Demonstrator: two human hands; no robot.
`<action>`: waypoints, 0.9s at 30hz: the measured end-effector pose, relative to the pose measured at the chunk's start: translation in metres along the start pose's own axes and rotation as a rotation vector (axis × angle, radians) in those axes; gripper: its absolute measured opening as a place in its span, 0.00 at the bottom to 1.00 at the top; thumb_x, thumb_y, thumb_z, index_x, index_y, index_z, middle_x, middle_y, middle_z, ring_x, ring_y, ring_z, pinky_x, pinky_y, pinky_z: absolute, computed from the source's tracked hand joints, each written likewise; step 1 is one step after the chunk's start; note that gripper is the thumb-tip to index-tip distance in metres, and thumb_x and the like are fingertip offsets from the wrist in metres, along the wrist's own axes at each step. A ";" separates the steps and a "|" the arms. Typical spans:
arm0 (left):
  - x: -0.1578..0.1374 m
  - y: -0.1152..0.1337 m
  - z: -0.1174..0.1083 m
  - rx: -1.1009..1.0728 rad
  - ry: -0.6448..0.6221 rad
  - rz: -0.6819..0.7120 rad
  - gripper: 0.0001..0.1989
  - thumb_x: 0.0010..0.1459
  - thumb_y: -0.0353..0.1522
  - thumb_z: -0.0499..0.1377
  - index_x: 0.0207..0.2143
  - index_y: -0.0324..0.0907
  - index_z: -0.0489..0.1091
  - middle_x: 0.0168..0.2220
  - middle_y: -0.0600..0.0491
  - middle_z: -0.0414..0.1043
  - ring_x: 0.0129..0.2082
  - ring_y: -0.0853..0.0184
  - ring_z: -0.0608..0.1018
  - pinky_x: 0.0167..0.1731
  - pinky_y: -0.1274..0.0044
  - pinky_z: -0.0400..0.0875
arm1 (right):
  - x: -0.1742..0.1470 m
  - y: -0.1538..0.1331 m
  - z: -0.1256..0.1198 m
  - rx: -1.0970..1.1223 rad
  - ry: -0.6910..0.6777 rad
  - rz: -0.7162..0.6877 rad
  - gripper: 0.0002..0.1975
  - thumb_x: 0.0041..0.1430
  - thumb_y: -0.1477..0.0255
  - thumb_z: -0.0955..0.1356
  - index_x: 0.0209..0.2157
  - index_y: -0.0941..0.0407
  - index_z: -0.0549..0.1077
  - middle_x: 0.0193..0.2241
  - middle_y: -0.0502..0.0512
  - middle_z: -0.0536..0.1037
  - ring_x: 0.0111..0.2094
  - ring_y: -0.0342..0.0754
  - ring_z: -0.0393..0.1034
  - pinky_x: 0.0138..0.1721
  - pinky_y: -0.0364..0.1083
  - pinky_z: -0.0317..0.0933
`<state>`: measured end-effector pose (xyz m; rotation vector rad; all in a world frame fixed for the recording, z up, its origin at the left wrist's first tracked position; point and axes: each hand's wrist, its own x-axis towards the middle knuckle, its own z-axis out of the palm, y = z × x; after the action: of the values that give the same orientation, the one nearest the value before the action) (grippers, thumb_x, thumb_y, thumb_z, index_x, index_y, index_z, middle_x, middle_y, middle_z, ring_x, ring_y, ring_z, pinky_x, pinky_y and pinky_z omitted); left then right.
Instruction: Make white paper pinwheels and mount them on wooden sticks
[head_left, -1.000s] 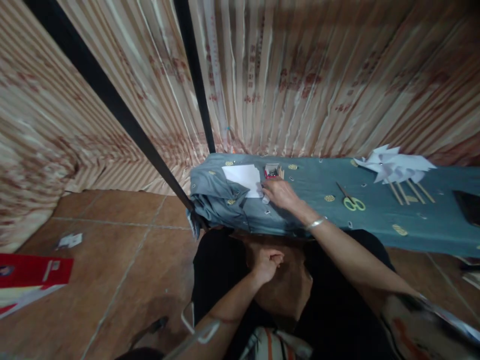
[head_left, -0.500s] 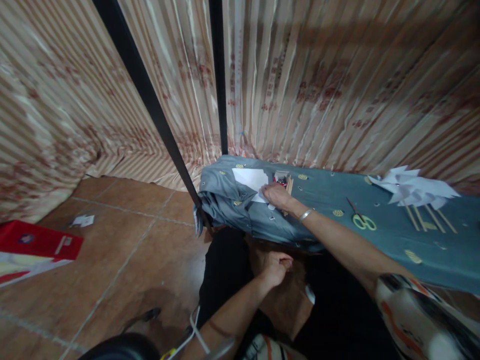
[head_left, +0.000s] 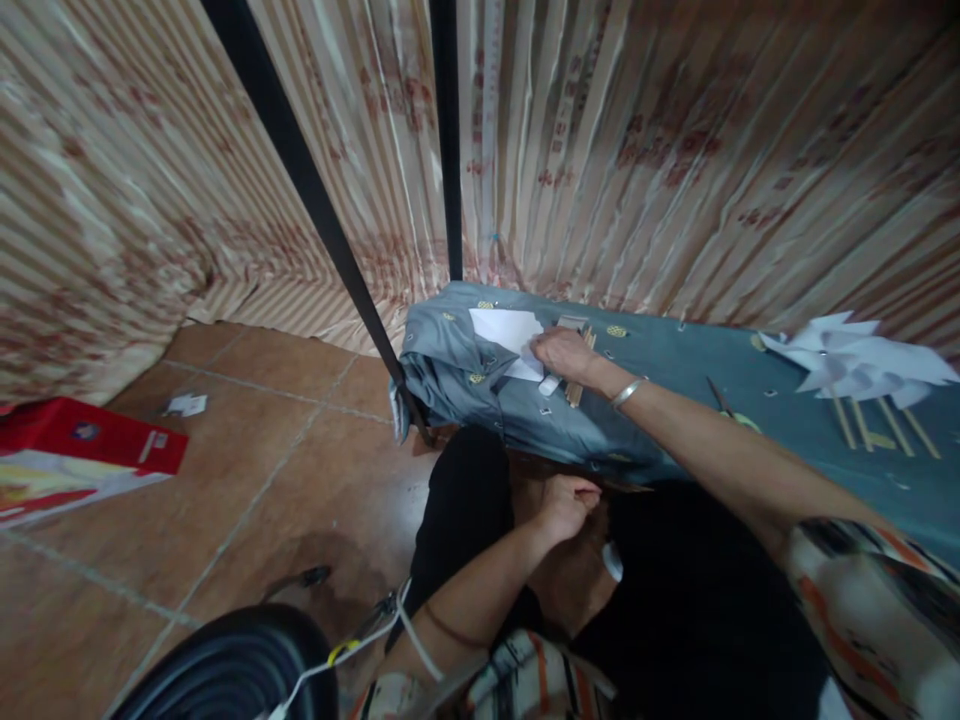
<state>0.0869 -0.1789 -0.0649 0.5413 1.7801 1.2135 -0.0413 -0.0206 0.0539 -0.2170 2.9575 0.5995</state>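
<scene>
My right hand (head_left: 564, 354), with a bracelet at the wrist, reaches over the bench with its fingers curled down. It covers most of a small grey box (head_left: 573, 324) and the upper part of some thin wooden sticks (head_left: 576, 392). Beside its fingertips lie sheets of white paper (head_left: 504, 330) and a small white piece (head_left: 550, 384). What its fingers pinch, if anything, is hidden. Lower down, my left hand (head_left: 568, 506) is closed above the gap between my knees, fingers bent together. Anything inside it cannot be made out.
White paper pinwheels (head_left: 862, 355) on wooden sticks lie at the right of the cloth-covered bench (head_left: 667, 345). Scissors (head_left: 721, 398) are partly behind my right forearm. Dark poles (head_left: 330, 225) stand at the left. A red box (head_left: 97, 440) and a black stool (head_left: 240, 665) are on the tiled floor.
My right hand has moved from the paper's edge onto the small box, covering its red contents. My left hand stays closed. The view has shifted a little, and my forearm now hides part of the scissors.
</scene>
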 end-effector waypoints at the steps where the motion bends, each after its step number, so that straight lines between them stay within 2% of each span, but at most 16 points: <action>1: 0.000 0.001 0.002 -0.003 -0.002 0.005 0.13 0.55 0.28 0.58 0.42 0.37 0.79 0.36 0.47 0.81 0.36 0.65 0.79 0.41 0.75 0.72 | 0.000 0.000 -0.002 -0.008 0.005 -0.008 0.17 0.62 0.84 0.57 0.42 0.68 0.74 0.38 0.71 0.79 0.39 0.56 0.71 0.37 0.49 0.54; 8: 0.003 0.012 0.018 -0.019 -0.052 0.022 0.14 0.55 0.25 0.57 0.41 0.37 0.79 0.36 0.49 0.81 0.33 0.67 0.79 0.38 0.76 0.73 | 0.013 -0.009 -0.008 -0.065 0.021 -0.053 0.16 0.62 0.84 0.56 0.42 0.69 0.74 0.40 0.73 0.78 0.42 0.58 0.70 0.38 0.50 0.55; 16: 0.003 0.017 0.023 -0.112 -0.099 0.030 0.14 0.54 0.26 0.57 0.41 0.37 0.79 0.36 0.49 0.80 0.33 0.67 0.79 0.37 0.77 0.73 | 0.021 -0.008 -0.012 -0.081 -0.006 -0.075 0.16 0.60 0.85 0.57 0.39 0.70 0.75 0.38 0.74 0.77 0.42 0.59 0.68 0.38 0.50 0.54; 24: 0.003 0.015 0.025 -0.136 -0.125 0.076 0.14 0.54 0.26 0.57 0.42 0.36 0.79 0.38 0.47 0.80 0.36 0.65 0.79 0.39 0.76 0.73 | 0.026 0.007 -0.017 0.005 -0.016 -0.020 0.15 0.60 0.85 0.58 0.36 0.66 0.76 0.37 0.70 0.79 0.40 0.56 0.69 0.39 0.49 0.54; 27: 0.003 0.017 0.024 -0.154 -0.134 0.074 0.15 0.54 0.26 0.57 0.42 0.36 0.78 0.39 0.47 0.80 0.36 0.64 0.80 0.40 0.75 0.73 | 0.025 0.013 -0.016 0.075 -0.012 0.042 0.13 0.63 0.81 0.59 0.36 0.65 0.76 0.36 0.68 0.79 0.37 0.54 0.70 0.37 0.47 0.55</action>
<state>0.1043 -0.1574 -0.0539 0.5885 1.5521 1.3213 -0.0696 -0.0181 0.0693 -0.1447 2.9725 0.4915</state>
